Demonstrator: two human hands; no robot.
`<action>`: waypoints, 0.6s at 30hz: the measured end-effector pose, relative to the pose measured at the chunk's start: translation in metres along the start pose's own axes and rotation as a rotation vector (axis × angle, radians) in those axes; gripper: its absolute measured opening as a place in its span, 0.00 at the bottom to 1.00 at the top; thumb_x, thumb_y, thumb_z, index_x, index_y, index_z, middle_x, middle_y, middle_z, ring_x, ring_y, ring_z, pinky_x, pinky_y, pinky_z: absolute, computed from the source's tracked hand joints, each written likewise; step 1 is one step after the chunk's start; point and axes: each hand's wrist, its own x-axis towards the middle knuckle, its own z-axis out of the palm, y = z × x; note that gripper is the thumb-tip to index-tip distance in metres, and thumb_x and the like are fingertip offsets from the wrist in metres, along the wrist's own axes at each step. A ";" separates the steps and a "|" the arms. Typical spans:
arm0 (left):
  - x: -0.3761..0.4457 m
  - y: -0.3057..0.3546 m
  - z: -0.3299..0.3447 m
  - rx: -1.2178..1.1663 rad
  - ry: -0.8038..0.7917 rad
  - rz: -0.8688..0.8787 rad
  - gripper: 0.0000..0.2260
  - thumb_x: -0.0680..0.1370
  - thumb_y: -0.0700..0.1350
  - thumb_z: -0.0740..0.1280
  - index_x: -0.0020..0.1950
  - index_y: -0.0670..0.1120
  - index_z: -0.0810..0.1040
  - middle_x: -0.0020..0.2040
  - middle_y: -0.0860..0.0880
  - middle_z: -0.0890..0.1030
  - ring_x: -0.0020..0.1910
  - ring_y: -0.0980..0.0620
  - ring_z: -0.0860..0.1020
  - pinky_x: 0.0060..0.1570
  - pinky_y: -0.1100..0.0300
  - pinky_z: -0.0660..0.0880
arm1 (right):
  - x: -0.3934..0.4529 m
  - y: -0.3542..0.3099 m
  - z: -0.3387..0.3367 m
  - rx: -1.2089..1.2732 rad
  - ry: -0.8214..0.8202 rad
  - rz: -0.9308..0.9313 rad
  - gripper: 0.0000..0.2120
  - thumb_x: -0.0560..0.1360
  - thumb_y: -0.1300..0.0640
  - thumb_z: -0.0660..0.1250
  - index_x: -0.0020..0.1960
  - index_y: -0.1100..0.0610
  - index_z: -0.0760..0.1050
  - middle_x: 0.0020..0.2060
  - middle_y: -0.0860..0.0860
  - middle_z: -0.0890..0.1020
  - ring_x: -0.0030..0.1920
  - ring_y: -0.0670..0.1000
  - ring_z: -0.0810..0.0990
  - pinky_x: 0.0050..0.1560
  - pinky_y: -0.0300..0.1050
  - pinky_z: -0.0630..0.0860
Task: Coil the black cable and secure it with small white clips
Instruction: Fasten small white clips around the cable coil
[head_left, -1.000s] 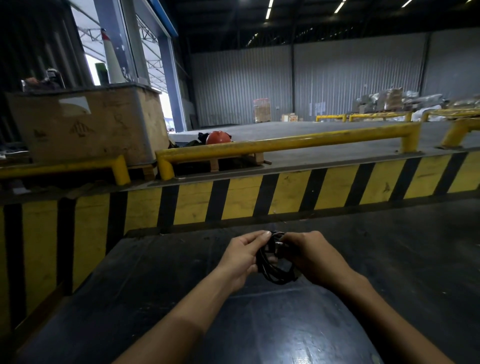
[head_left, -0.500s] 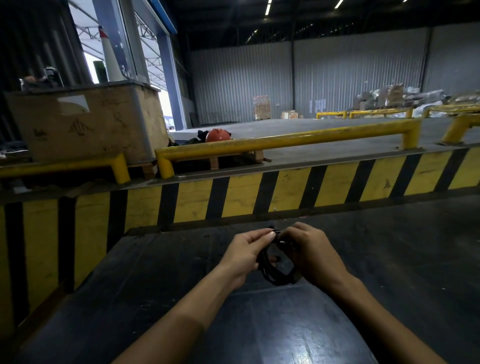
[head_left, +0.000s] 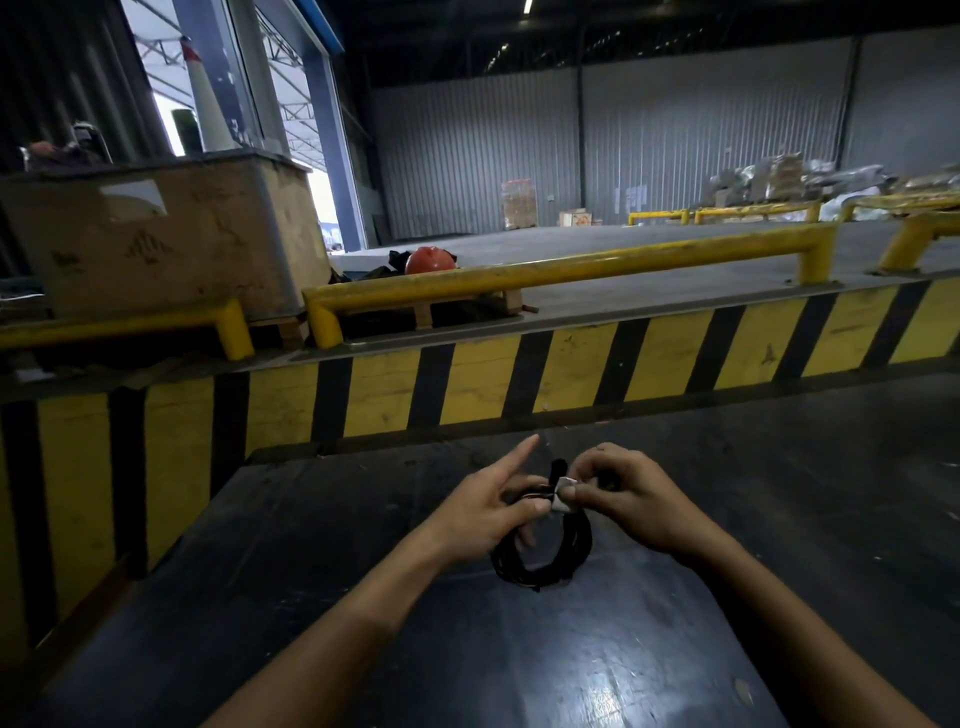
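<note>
1. Together, the left hand (head_left: 480, 512) and right hand (head_left: 626, 499) pinch a white clip (head_left: 563, 494) atop the coiled black cable (head_left: 540, 558), just above the dark desk (head_left: 311, 545).
2. Fingers hide where the clip closes.

Coiled cable (head_left: 540, 556) between left hand (head_left: 480, 512) and right hand (head_left: 631, 499), above the table (head_left: 311, 571); striped barrier (head_left: 467, 384) behind.
</note>
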 end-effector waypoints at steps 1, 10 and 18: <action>0.000 0.001 -0.001 0.058 -0.019 0.005 0.34 0.79 0.41 0.64 0.76 0.55 0.47 0.59 0.52 0.79 0.38 0.53 0.82 0.43 0.59 0.80 | 0.000 0.003 0.002 0.027 -0.004 0.009 0.04 0.72 0.56 0.72 0.42 0.56 0.81 0.48 0.49 0.79 0.46 0.46 0.79 0.46 0.41 0.77; -0.003 -0.013 -0.007 0.189 -0.120 -0.023 0.32 0.79 0.45 0.64 0.76 0.57 0.49 0.61 0.50 0.79 0.38 0.57 0.82 0.42 0.65 0.78 | -0.012 0.017 0.034 0.343 0.068 0.012 0.02 0.73 0.62 0.70 0.42 0.61 0.81 0.37 0.61 0.83 0.38 0.50 0.80 0.40 0.43 0.76; -0.012 -0.059 0.014 -0.705 0.079 -0.300 0.29 0.73 0.40 0.71 0.72 0.48 0.64 0.62 0.41 0.78 0.47 0.46 0.83 0.46 0.52 0.81 | -0.013 0.044 0.072 0.467 0.421 0.204 0.04 0.72 0.62 0.71 0.39 0.56 0.79 0.34 0.54 0.81 0.36 0.51 0.79 0.39 0.51 0.77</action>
